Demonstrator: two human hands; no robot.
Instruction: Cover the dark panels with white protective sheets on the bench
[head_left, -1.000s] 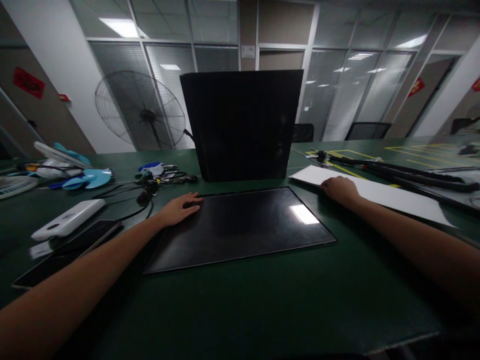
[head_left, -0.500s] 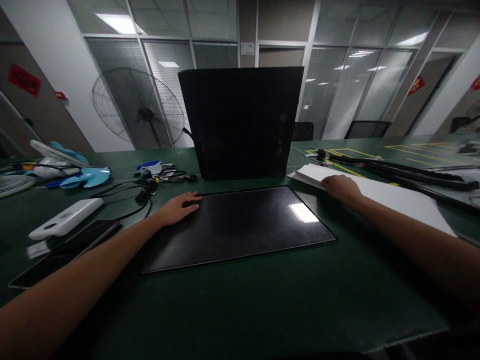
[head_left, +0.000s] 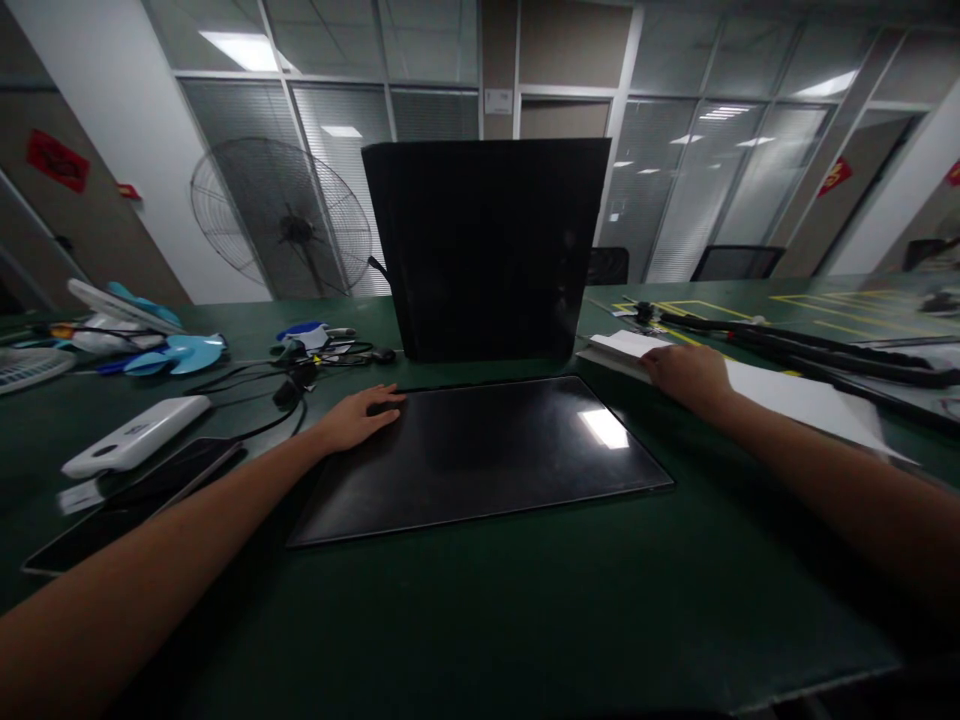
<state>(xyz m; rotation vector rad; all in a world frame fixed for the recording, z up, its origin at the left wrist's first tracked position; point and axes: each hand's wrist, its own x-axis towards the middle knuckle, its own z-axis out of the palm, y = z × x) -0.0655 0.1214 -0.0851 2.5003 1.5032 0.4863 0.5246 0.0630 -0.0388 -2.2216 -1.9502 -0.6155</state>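
A flat black display panel (head_left: 480, 450) lies on the green table, with a ceiling light reflected near its right side. My left hand (head_left: 361, 418) rests flat over the panel's far left corner, thumb and fingers apart. To the panel's right, my right hand (head_left: 688, 378) has its fingers curled around the edge of a white sheet (head_left: 795, 398), which may be a stack of several. The underside of that hold is hidden. The near edge of the sheet appears slightly raised.
A tall black box-like object (head_left: 487, 250) stands behind the panel. A white device (head_left: 135, 437), a dark phone-like slab (head_left: 127, 510), cables and blue fan blades (head_left: 180, 355) lie left. Black cable bundles (head_left: 810, 345) run along the right. A large fan (head_left: 285, 220) stands beyond.
The white sheet has tipped in my right hand, so its top looks narrower now. My left hand stays put on the panel. The view has shifted very slightly.
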